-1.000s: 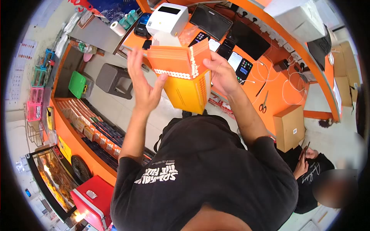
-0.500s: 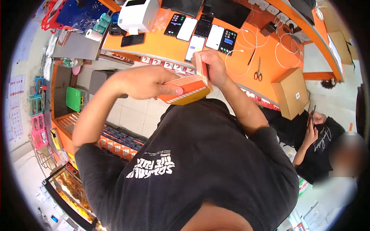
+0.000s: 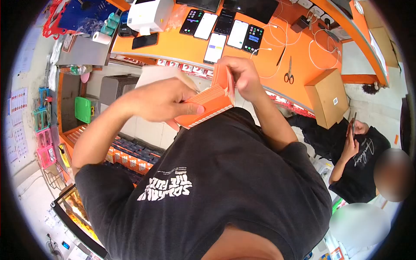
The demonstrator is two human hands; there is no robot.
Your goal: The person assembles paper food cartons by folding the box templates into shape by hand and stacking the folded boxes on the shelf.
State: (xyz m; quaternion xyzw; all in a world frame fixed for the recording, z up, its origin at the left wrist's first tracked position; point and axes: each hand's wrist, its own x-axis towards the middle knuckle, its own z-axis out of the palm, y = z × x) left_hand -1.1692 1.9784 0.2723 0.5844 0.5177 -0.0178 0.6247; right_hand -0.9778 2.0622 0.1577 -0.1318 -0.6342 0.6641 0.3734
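A thick orange pad of sheets (image 3: pixel 210 104), with a row of pale marks along its lower edge, is held in front of my chest. My left hand (image 3: pixel 167 99) grips its left part, thumb lying on the orange face. At the right, my right hand (image 3: pixel 242 78) has its fingers bent around a raised bundle of sheets, which stands up from the rest. A pale sheet or flap (image 3: pixel 162 76) sticks out behind my left hand; whether it joins the pad I cannot tell.
Several phones (image 3: pixel 214 47) lie on the orange desk (image 3: pixel 173 47), near a white label printer (image 3: pixel 149 15). Scissors (image 3: pixel 289 71), white cables and a cardboard box (image 3: pixel 327 97) are at the right. Another person (image 3: pixel 359 147) holds a phone at the far right.
The pad has tilted, so its yellow side no longer shows and more orange is seen. The pale sheet has appeared behind my left hand. The raised bundle has spread wider.
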